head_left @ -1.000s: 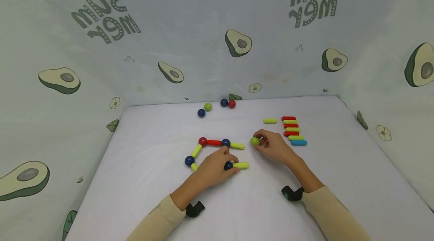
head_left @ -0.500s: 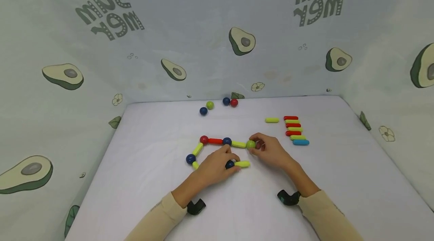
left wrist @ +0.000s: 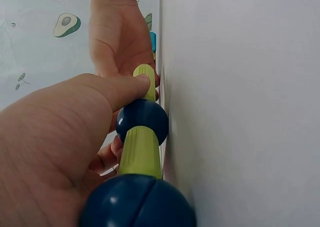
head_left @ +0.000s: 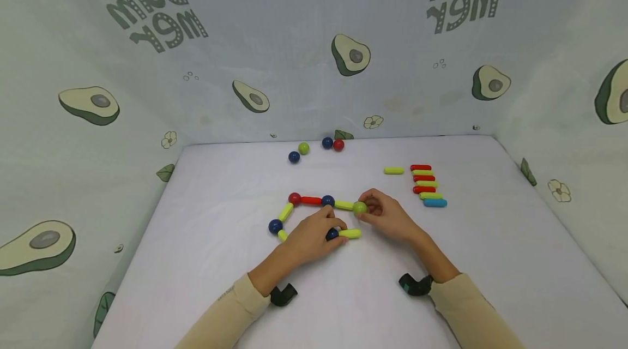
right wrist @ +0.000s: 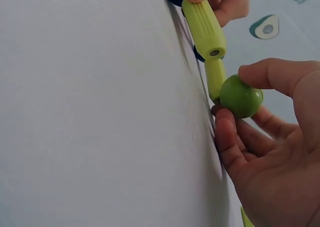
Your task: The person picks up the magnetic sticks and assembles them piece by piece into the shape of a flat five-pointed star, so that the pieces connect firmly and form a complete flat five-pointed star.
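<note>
1. Leftmost on the white counter (head_left: 196,251), I see a dark-blue ball (head_left: 275,226); a slanting yellow-green rod (head_left: 285,211) joins it to a red ball (head_left: 294,198).
2. Well behind are four loose balls (head_left: 303,148): two dark blue, one green, one red.
3. From the red ball, a red rod (head_left: 311,200) runs to an upper blue ball (head_left: 328,200), then an upper yellow-green rod (head_left: 344,205).
4. My left hand (head_left: 310,237) pinches the lower yellow-green rod (head_left: 350,233) beside a lower blue ball (head_left: 332,234).
5. My right hand (head_left: 388,219) pinches a green ball (head_left: 360,207) between thumb and fingers, touching the upper yellow-green rod's end.
6. Beyond it lie a loose yellow-green rod (head_left: 394,170), a red-and-yellow-green row (head_left: 424,184) and a blue rod (head_left: 435,203).
</note>
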A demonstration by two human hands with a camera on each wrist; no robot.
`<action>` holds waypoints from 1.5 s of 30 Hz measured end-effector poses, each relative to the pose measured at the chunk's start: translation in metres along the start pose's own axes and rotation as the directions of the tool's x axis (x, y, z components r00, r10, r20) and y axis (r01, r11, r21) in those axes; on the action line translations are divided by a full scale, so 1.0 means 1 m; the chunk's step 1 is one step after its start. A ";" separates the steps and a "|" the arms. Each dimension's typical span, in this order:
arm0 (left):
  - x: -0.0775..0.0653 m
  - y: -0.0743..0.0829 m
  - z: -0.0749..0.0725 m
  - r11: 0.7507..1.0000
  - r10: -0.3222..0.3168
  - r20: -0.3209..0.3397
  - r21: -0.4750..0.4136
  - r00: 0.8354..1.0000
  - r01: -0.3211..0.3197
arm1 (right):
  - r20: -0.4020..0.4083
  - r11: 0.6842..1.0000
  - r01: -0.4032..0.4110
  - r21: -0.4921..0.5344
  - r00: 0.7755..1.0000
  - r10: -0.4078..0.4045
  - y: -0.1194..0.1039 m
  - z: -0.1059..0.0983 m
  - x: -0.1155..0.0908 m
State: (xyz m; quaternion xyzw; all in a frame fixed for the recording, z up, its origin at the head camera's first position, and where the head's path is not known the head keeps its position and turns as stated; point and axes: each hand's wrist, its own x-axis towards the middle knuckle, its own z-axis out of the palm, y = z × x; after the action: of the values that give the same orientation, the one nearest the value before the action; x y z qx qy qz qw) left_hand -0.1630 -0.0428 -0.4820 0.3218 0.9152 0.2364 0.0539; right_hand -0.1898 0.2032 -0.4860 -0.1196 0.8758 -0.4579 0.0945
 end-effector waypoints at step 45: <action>0.007 0.008 0.007 0.991 -0.091 -0.174 0.077 0.981 0.106 | 0.015 0.993 0.077 -0.093 0.997 -0.076 0.000 0.003 -0.012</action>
State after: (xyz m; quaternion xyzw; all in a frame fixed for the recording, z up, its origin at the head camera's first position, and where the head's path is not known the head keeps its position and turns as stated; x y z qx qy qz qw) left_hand -0.1622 -0.0299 -0.4837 0.2568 0.9407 0.2203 -0.0265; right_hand -0.1772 0.2048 -0.4875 -0.1597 0.8905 -0.4191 0.0761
